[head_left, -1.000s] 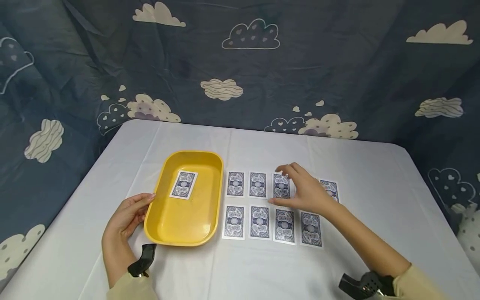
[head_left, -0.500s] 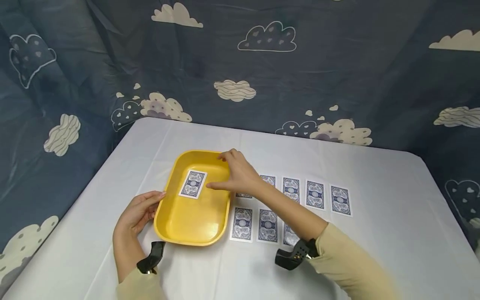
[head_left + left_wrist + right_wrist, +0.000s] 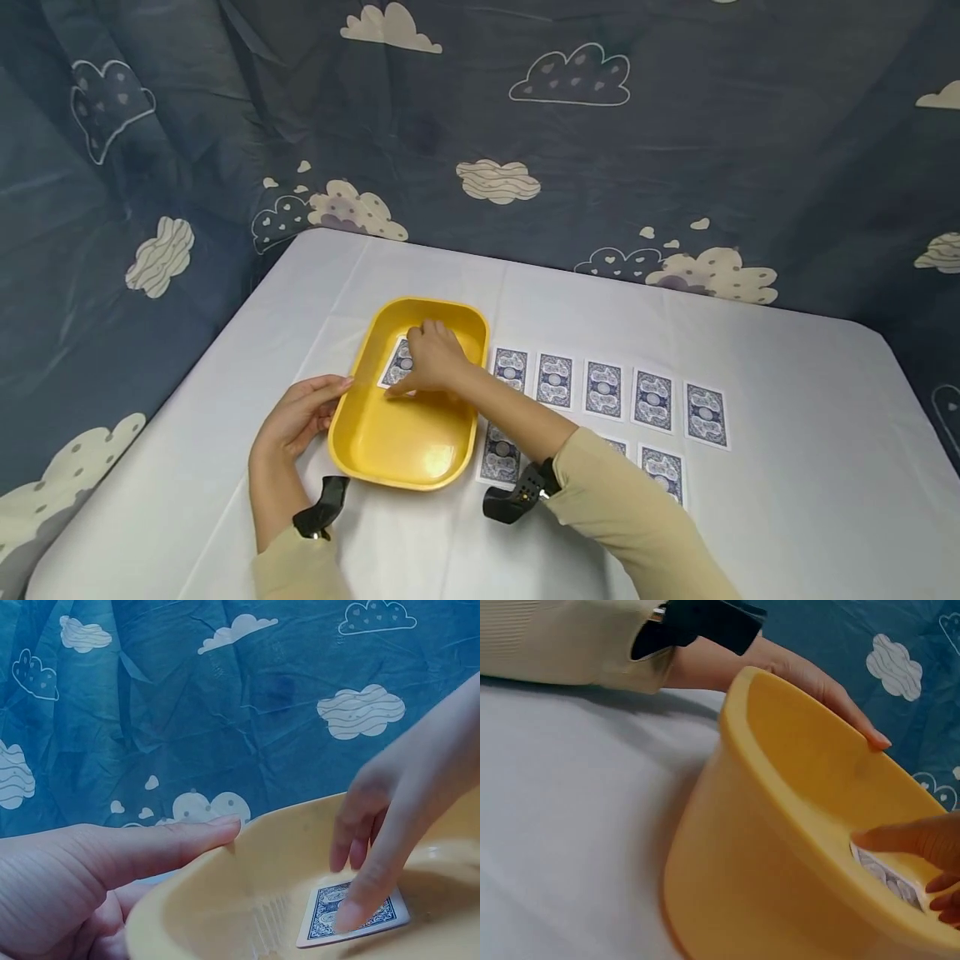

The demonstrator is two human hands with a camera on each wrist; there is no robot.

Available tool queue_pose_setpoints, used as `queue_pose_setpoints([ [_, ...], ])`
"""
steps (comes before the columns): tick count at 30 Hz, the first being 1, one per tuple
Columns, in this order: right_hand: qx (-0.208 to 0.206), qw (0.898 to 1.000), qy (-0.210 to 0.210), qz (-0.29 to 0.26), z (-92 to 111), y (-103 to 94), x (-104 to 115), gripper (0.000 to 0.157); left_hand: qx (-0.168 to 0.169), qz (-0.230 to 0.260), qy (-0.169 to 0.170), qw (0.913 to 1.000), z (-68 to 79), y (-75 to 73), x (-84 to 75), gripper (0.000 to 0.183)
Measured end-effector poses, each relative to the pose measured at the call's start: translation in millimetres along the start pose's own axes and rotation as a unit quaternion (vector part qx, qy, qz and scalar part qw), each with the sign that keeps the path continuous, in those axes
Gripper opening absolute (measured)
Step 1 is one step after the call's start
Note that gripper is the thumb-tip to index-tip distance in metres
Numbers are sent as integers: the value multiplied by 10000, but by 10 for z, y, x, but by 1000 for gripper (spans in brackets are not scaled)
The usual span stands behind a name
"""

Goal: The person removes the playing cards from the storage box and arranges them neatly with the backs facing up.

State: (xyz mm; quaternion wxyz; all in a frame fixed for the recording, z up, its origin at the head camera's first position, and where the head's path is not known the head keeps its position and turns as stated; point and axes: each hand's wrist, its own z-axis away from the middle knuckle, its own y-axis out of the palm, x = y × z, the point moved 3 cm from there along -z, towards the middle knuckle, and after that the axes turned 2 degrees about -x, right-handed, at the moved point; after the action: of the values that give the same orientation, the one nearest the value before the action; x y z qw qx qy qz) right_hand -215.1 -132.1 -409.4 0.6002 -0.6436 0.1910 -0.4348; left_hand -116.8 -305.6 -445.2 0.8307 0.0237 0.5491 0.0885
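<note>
A yellow plastic tray (image 3: 397,437) stands on the table, its left rim held by my left hand (image 3: 300,412), thumb over the edge and fingers below. Inside lies a playing card (image 3: 397,367), its blue and white patterned back up. Over that card reaches my right hand (image 3: 435,358), thumb and fingers spread apart. In the left wrist view the right thumb (image 3: 360,900) overlaps the near part of the card, while the other fingers hang by its far edge. The card still lies flat on the tray floor.
Right of the tray, face-down cards form two rows; a far-row card (image 3: 603,389) and a near-row card (image 3: 663,473) show, others partly hidden under the right forearm. A white cloth covers the table (image 3: 810,467). Behind hangs a dark cloud-print curtain (image 3: 450,100).
My right hand has moved left from above the rows of cards, over the tray's rim and down to the card inside. The left hand stays on the rim; the head view has shifted slightly.
</note>
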Motion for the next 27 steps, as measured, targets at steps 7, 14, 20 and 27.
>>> queue_pose_setpoints([
  [7, 219, 9991, 113, 352, -53, 91, -29, 85, -61, 26, -38, 10000, -4, 22, -5, 10],
  [14, 102, 9997, 49, 219, -66, 100, -43, 71, -97, 120, -21, 9999, -11, 2, 5, 10],
  [20, 98, 9999, 104, -36, -73, 108, -63, 72, -140, 138, -40, 9998, -15, 5, 9, 10],
  [27, 106, 9993, 189, -304, -83, 109, -75, 89, -152, 146, -75, 9997, -11, 9, -2, 10],
])
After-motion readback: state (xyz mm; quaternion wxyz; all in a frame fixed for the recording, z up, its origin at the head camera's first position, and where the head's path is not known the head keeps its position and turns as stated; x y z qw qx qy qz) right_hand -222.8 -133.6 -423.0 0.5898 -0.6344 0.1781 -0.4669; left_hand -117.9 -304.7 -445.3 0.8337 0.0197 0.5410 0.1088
